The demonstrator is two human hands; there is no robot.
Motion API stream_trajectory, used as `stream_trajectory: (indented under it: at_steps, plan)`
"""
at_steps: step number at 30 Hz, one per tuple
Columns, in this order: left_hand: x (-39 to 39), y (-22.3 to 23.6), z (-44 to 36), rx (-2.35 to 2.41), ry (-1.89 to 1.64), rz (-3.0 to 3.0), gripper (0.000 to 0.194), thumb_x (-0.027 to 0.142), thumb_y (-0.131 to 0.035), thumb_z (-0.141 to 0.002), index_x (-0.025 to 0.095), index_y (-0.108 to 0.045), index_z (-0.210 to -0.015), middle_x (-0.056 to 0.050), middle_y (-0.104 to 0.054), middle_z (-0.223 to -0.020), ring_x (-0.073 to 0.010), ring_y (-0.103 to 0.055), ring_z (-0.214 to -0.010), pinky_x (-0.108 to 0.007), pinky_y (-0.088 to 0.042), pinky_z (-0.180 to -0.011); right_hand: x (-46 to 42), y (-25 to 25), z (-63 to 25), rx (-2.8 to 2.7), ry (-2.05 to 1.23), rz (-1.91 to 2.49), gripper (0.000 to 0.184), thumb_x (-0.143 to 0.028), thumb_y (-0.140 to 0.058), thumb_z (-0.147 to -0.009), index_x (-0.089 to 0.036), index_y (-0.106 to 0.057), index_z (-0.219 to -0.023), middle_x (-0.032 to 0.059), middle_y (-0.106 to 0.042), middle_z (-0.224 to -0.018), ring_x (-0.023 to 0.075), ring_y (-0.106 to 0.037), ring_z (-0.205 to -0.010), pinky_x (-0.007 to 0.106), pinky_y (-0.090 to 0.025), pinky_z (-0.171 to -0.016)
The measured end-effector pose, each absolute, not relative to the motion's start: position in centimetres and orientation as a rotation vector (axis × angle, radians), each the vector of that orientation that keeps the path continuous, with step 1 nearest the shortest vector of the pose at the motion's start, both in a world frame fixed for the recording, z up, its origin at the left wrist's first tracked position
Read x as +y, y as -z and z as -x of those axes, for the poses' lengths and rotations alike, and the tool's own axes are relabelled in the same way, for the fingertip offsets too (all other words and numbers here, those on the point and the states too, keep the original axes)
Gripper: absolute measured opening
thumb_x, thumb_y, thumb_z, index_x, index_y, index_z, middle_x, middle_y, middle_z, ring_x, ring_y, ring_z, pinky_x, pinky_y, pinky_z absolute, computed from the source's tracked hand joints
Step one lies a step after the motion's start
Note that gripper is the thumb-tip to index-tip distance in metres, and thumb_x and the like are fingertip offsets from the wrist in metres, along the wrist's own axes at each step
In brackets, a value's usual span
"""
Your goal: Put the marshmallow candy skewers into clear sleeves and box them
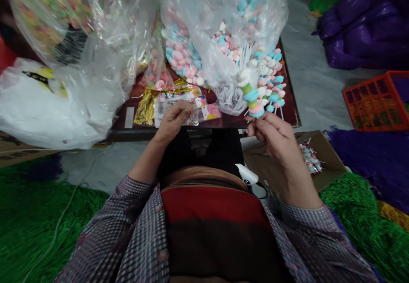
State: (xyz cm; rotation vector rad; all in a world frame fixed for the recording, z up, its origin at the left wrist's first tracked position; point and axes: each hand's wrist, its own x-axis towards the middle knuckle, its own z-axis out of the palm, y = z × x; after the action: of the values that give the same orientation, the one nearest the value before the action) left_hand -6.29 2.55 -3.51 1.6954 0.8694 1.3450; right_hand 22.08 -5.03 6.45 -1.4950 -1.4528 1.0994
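Note:
My right hand is closed around the lower end of a marshmallow skewer, held tilted above the table's front edge. Its pieces are white, green, yellow, blue and pink. My left hand is closed, thumb over the fingers, right at the printed clear plastic bags; whether it pinches one is hidden. Behind those bags lies a bunch of gold twist ties. More marshmallow skewers are piled at the table's right end, beside a crumpled plastic bag of white sticks.
Large clear bags of marshmallows and gummy candy fill the back of the table. A white plastic bag bulges at left. On the right are a cardboard box with wrapped candy and an orange crate.

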Motion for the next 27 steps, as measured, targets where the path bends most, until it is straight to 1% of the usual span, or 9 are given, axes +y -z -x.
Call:
stream_trajectory:
  at_steps: [4,6,10,14,17,20,23,27]
  plan:
    - [2.8,4.1,6.6,0.852,-1.366,-1.639,0.025,0.049,-0.061,-0.096,0.026,-0.07,-0.088,-0.003,-0.067,-0.086,-0.0154,-0.062,-0.086,-0.033,-0.052,-0.081,-6.2,-7.8,-23.6,-1.673,-0.981,1.57,0.032,-0.048,-0.056,-0.097,-0.024,-0.07,-0.08,0.0007,-0.065,-0.07,0.0124,-0.049,-0.058,0.028,-0.038,-0.057]
    - [3.0,4.0,6.6,0.829,-1.367,-1.637,0.023,0.047,-0.062,-0.096,0.027,-0.07,-0.088,-0.003,-0.068,-0.088,-0.0156,-0.064,-0.09,-0.034,-0.053,-0.086,-6.3,-7.8,-24.0,-1.784,-0.897,1.573,0.032,-0.046,-0.056,-0.097,-0.025,-0.071,-0.079,0.001,-0.068,-0.07,0.0132,-0.053,-0.059,0.029,-0.04,-0.058]
    - [3.1,3.2,6.6,0.815,-1.339,-1.684,0.026,0.049,-0.062,-0.095,0.026,-0.07,-0.085,-0.004,-0.069,-0.088,-0.0168,-0.067,-0.091,-0.036,-0.054,-0.087,-6.1,-7.0,-24.5,-1.888,-0.735,1.54,0.022,-0.038,-0.056,-0.097,-0.028,-0.076,-0.095,0.0012,-0.075,-0.075,0.0157,-0.064,-0.063,0.03,-0.048,-0.062]
    - [3.1,2.6,6.5,0.805,-1.305,-1.711,0.029,0.05,-0.063,-0.094,0.025,-0.069,-0.082,-0.004,-0.07,-0.087,-0.0172,-0.067,-0.09,-0.037,-0.055,-0.087,-5.9,-6.6,-24.6,-1.906,-0.635,1.538,0.024,-0.034,-0.056,-0.096,-0.03,-0.078,-0.103,0.002,-0.078,-0.082,0.0193,-0.072,-0.075,0.034,-0.056,-0.071]
    - [3.2,2.6,6.4,0.804,-1.302,-1.718,0.03,0.051,-0.063,-0.094,0.025,-0.069,-0.081,-0.004,-0.07,-0.087,-0.0176,-0.067,-0.089,-0.038,-0.054,-0.086,-5.8,-6.5,-24.8,-1.922,-0.617,1.54,0.024,-0.031,-0.057,-0.095,-0.031,-0.079,-0.104,0.002,-0.08,-0.086,0.0204,-0.074,-0.078,0.036,-0.058,-0.074]
    - [3.3,2.6,6.5,0.808,-1.294,-1.729,0.029,0.051,-0.062,-0.094,0.026,-0.07,-0.082,-0.003,-0.07,-0.086,-0.0175,-0.066,-0.088,-0.037,-0.054,-0.085,-5.8,-6.3,-25.1,-1.919,-0.638,1.544,0.024,-0.03,-0.058,-0.094,-0.032,-0.079,-0.106,0.0017,-0.08,-0.086,0.02,-0.074,-0.078,0.036,-0.059,-0.075]
    - [3.4,2.5,6.5,0.799,-1.264,-1.732,0.029,0.051,-0.062,-0.094,0.025,-0.069,-0.082,-0.003,-0.069,-0.085,-0.0171,-0.066,-0.088,-0.037,-0.054,-0.085,-5.8,-6.2,-25.4,-1.866,-0.699,1.543,0.022,-0.033,-0.061,-0.094,-0.031,-0.08,-0.106,0.0017,-0.079,-0.082,0.0188,-0.073,-0.075,0.034,-0.057,-0.072]
    - [3.4,2.4,6.6,0.756,-1.251,-1.744,0.029,0.049,-0.063,-0.095,0.024,-0.067,-0.08,-0.003,-0.068,-0.084,-0.0166,-0.066,-0.088,-0.036,-0.053,-0.085,-5.8,-6.3,-25.3,-1.79,-0.8,1.571,0.021,-0.04,-0.064,-0.094,-0.029,-0.08,-0.101,0.001,-0.077,-0.076,0.0164,-0.069,-0.066,0.031,-0.053,-0.064]
